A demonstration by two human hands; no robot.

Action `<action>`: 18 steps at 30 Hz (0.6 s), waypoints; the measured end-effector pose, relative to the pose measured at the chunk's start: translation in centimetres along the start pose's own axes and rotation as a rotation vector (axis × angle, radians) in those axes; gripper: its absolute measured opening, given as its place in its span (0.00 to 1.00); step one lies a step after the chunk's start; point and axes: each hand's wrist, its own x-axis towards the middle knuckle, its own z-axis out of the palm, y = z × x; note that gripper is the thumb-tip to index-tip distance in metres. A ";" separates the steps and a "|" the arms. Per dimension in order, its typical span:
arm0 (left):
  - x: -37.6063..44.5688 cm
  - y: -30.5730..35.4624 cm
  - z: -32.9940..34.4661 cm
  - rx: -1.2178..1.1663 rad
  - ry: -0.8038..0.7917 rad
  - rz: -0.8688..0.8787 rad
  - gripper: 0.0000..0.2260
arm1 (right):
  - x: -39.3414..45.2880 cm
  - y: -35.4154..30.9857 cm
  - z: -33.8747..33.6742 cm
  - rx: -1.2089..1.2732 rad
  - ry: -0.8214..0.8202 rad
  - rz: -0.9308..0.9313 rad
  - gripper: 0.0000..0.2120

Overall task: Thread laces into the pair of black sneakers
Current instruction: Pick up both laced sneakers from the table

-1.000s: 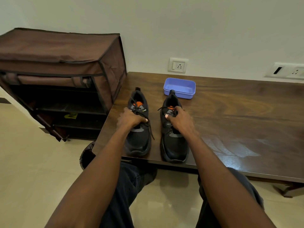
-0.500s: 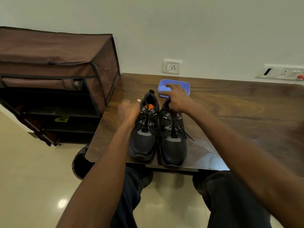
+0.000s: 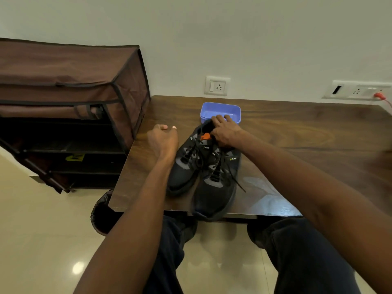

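You have drawn the two black mesh sneakers point(image 3: 203, 166) together near the wooden table's point(image 3: 297, 132) front edge, your right hand point(image 3: 226, 132) now gripping their collars, your left hand point(image 3: 163, 141) clenched empty beside them, laces apparently threaded.

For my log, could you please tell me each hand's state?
Left hand: closed, holding nothing.
Right hand: gripping both sneakers at their collars.

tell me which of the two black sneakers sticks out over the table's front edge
The right black sneaker: its toe overhangs the brown wooden table edge, while the left black sneaker sits fully on the tabletop.
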 end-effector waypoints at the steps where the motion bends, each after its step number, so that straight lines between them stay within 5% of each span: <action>1: -0.5 0.1 0.1 0.038 0.002 0.053 0.11 | -1.0 0.3 0.3 0.049 -0.038 0.071 0.18; 6: -5.8 0.3 -0.8 0.233 -0.086 0.326 0.06 | -7.8 -0.1 1.8 0.370 -0.167 0.409 0.19; 12: -14.3 -0.4 -1.9 0.429 -0.341 0.304 0.08 | -15.3 -4.5 0.3 0.603 -0.370 0.733 0.33; 18: -19.8 -2.5 -2.7 0.456 -0.508 0.107 0.37 | -19.2 -7.9 -1.5 0.986 -0.310 0.921 0.36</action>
